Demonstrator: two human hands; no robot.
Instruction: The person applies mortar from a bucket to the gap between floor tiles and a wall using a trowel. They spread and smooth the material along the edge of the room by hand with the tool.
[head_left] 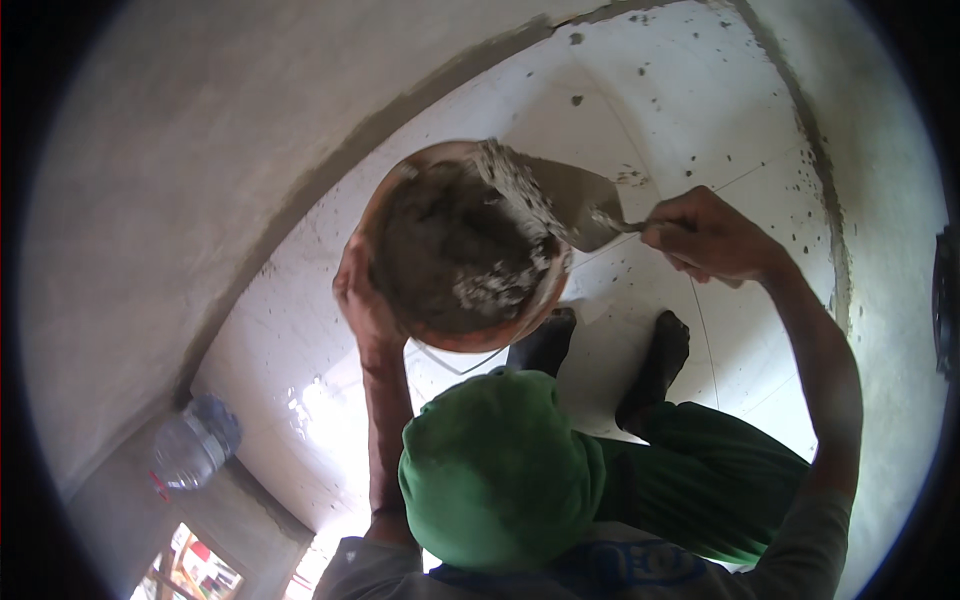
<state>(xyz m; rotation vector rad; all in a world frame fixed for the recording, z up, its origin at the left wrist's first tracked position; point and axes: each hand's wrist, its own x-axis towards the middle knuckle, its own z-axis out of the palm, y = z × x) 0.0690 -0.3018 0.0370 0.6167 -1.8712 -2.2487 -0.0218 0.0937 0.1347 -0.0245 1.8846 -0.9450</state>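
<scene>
An orange-brown bucket (445, 325) of wet grey mortar (440, 235) is in the middle of the view, its wire handle hanging down. My left hand (365, 295) grips the bucket's left rim. My right hand (705, 235) is closed on the handle of a metal trowel (590, 200). The trowel's blade lies at the bucket's right rim, with clumps of mortar along its far edge.
A pale wall (180, 150) curves along the left, another (870, 170) along the right. The white tiled floor (680, 120) has mortar spatters. My dark feet (655, 365) are below the bucket, near green cloth (500, 470). A large clear plastic bottle (195, 440) stands lower left.
</scene>
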